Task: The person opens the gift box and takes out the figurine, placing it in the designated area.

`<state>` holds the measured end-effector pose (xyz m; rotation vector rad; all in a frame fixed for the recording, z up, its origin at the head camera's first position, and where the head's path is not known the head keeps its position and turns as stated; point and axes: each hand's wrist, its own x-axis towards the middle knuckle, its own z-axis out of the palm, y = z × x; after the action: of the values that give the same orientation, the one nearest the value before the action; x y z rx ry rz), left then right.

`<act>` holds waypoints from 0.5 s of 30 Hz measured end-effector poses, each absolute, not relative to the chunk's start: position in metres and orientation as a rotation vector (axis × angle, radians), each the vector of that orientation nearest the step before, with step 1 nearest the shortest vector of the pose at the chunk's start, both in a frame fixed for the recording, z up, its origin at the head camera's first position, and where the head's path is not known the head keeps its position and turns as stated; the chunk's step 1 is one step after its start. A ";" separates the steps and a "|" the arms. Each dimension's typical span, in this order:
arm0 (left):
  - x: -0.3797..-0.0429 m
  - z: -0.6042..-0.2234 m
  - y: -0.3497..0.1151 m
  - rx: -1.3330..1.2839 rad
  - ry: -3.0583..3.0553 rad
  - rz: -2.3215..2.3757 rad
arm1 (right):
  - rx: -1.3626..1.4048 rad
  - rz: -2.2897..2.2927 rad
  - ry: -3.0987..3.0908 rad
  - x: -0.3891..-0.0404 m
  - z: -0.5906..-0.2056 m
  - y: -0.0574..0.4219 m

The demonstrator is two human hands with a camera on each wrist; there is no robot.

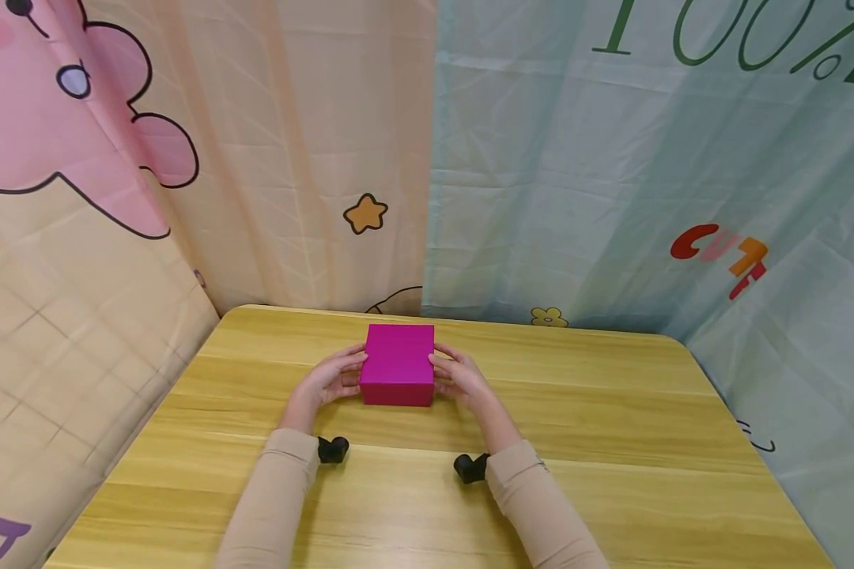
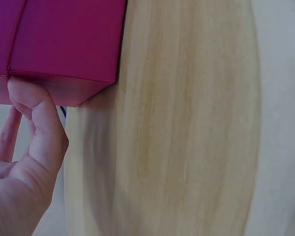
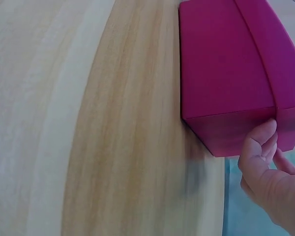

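A magenta box with a fitted lid stands on the wooden table, near its far edge. Its lid is on, and a thin seam runs between lid and body. My left hand holds the box's left side; in the left wrist view the bent thumb presses just at the seam. From the opposite side my right hand grips it, thumb tip right at the lid's lower edge. The other fingers reach along the side walls, partly hidden.
The wooden table spreads around the box, with rounded far corners. Printed curtains hang close behind and at both sides. A black wrist device sits by the left sleeve, and another black device by the right.
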<state>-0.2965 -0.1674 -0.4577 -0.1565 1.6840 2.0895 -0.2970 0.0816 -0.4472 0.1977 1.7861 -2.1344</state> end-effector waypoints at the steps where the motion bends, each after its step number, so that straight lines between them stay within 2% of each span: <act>1: -0.297 -0.458 -0.167 -0.158 1.678 2.097 | 0.196 -2.131 1.792 -0.297 -0.446 0.082; 15: -0.293 -0.439 -0.169 -0.067 1.682 2.145 | 0.122 -2.212 1.769 -0.291 -0.428 0.083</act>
<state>-0.2934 -0.1687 -0.4388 -0.0673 1.6816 2.1446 -0.2906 0.0829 -0.4277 0.1218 1.7688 -2.2122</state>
